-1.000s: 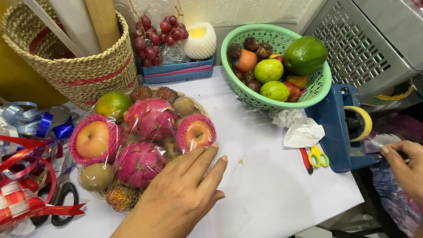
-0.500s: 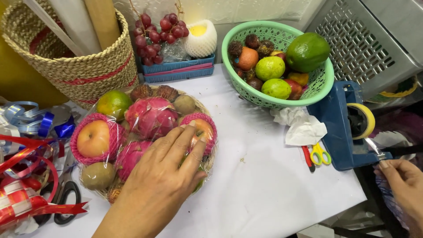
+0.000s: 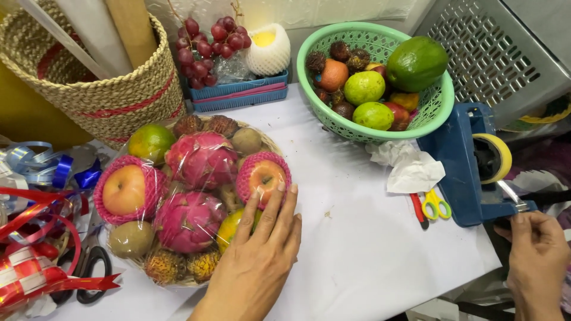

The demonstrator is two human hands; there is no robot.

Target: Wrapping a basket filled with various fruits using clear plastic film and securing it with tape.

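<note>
**Wrapped fruit basket held by one hand while the other works the tape**

The left hand (image 3: pixel 256 261) lies flat and spread on the near right side of the wrapped fruit basket (image 3: pixel 190 202), fingers splayed over the clear film, fingertips touching the netted apple (image 3: pixel 263 177) on that side. Nothing is gripped; the palm only presses. The right hand (image 3: pixel 538 261) is well right of the basket, at the near end of the blue tape dispenser (image 3: pixel 461 163), fingers bunched at the cutter. Whether it pinches a tape end I cannot tell.

The film looks loose, so if the pressing hand lifts or slides, the wrap could spring open and the round fruit on top, two dragon fruits (image 3: pixel 199 157) and a second netted apple (image 3: pixel 125 190), could shift. Pressing harder risks bruising the apple under the fingertips. With both hands far apart, a hard pull on the tape could drag the dispenser toward the table edge.

Right of the basket lie crumpled tissue (image 3: pixel 407 166) and small yellow-handled scissors (image 3: pixel 434 205). Behind them sits a green colander of fruit (image 3: pixel 437 104). Left of the basket, loose ribbon (image 3: pixel 35 238) and black scissors (image 3: pixel 89 267) could snag the film.
</note>
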